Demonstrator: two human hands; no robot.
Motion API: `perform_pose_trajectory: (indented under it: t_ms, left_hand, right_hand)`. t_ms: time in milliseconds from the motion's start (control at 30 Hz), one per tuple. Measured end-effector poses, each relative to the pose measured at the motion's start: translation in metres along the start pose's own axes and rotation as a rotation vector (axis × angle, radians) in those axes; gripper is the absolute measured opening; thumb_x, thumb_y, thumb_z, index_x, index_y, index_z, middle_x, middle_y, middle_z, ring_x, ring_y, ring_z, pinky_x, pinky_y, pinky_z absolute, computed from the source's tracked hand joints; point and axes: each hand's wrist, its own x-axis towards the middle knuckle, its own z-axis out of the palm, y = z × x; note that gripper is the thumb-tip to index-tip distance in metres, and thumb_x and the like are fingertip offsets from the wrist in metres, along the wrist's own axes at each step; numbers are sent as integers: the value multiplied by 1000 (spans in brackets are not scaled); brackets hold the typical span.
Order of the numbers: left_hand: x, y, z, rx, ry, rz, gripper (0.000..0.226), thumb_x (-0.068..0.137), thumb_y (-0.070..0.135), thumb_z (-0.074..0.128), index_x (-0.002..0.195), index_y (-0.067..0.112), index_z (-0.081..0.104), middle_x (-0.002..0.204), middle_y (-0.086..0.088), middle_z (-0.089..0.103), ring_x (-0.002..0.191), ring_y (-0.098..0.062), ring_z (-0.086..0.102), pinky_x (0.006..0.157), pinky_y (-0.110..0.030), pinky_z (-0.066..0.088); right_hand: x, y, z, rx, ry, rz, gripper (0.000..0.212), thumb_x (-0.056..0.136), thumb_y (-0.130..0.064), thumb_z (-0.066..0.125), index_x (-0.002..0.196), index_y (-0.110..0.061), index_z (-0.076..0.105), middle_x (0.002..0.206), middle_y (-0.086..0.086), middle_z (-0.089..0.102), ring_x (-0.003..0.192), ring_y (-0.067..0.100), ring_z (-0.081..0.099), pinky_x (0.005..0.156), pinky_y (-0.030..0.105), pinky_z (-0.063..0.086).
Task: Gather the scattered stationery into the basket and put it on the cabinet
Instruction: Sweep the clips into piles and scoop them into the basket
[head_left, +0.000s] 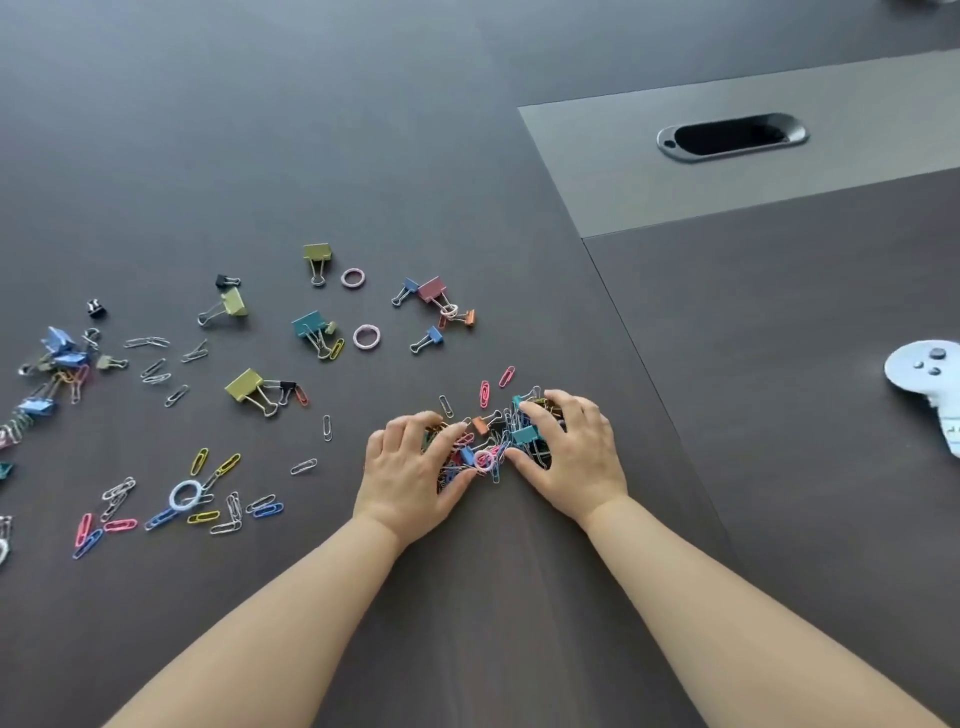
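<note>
A heap of clips (488, 447), mixed coloured paper clips and binder clips, lies on the dark table (363, 156) between my hands. My left hand (410, 467) cups the heap's left side with curled fingers. My right hand (571, 452) cups its right side, fingers over a teal binder clip (524, 434). More stationery is scattered to the left: a yellow binder clip (244, 385), a teal binder clip (310, 325), a pink binder clip (434, 291), pink rings (366, 337) and several loose paper clips (208, 499). No basket is in view.
A grey inset panel with an oval cable slot (732, 136) sits at the back right. A white game controller (930, 384) lies at the right edge. A cluster of blue binder clips (57, 353) lies at the far left edge.
</note>
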Motion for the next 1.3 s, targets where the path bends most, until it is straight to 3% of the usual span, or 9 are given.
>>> perform_pose_trajectory:
  t_ms: [133,267,367,467,633,733,967,1167,1300]
  left_hand:
    - [0,-3,3,-51,85,20,32,78,51,41,97,28,53,88,-2,54,79,-23,48,62,-34,49]
    - [0,-3,1,-51,71,62,31,80,46,43,82,20,60,72,-1,56,61,-23,54,48,-28,44]
    - [-2,0,-3,-17,77,70,34,81,45,42,72,18,60,65,0,55,55,-23,53,40,-25,39]
    - [0,1,-8,-9,39,20,37,82,47,40,66,18,58,60,2,54,53,-21,54,37,-22,33]
    - [-4,-6,-30,-58,-176,-117,35,94,48,38,96,17,55,98,-1,61,94,-23,58,63,-27,37]
    - [-25,-22,-52,-49,-195,-175,35,96,48,34,90,17,49,101,-3,63,96,-24,58,65,-28,35]
    - [-93,-103,-120,-98,85,-286,40,96,45,36,79,12,51,85,-9,66,82,-33,62,60,-30,34]
    - [-166,-203,-197,-30,311,-384,42,85,43,41,54,14,41,44,-3,52,37,-25,53,40,-19,25]
    - [-218,-266,-235,-12,403,-459,34,88,31,54,62,9,51,54,-9,58,47,-29,57,45,-25,31]
  right_hand:
    - [-2,0,3,7,106,-61,43,79,-54,53,109,-26,62,102,5,58,88,23,49,63,36,53]
    - [-5,-1,3,43,121,-104,39,68,-40,78,99,-19,67,90,8,59,73,24,59,51,30,52]
    - [-6,-6,0,49,100,-96,36,64,-33,82,91,-16,66,86,9,58,69,25,60,51,31,53]
    - [-7,-19,-10,71,6,-38,30,77,-32,71,97,-12,60,99,11,52,75,29,60,63,33,51]
    - [-16,-39,-20,177,-152,53,28,87,-38,59,96,-12,54,106,7,45,84,28,57,72,30,45]
    - [-21,-69,-24,291,-180,55,29,87,-38,59,95,-11,56,105,4,46,84,22,53,75,29,43]
    - [-14,-193,-47,478,-189,-103,27,85,-36,63,78,-17,46,92,2,44,80,20,47,73,25,38]
    - [-16,-329,-53,562,-178,-276,25,84,-33,64,78,-16,48,95,2,46,81,20,50,74,24,40]
    - [-24,-415,-50,580,-191,-382,24,85,-32,64,80,-14,49,97,4,46,80,21,48,71,22,36]
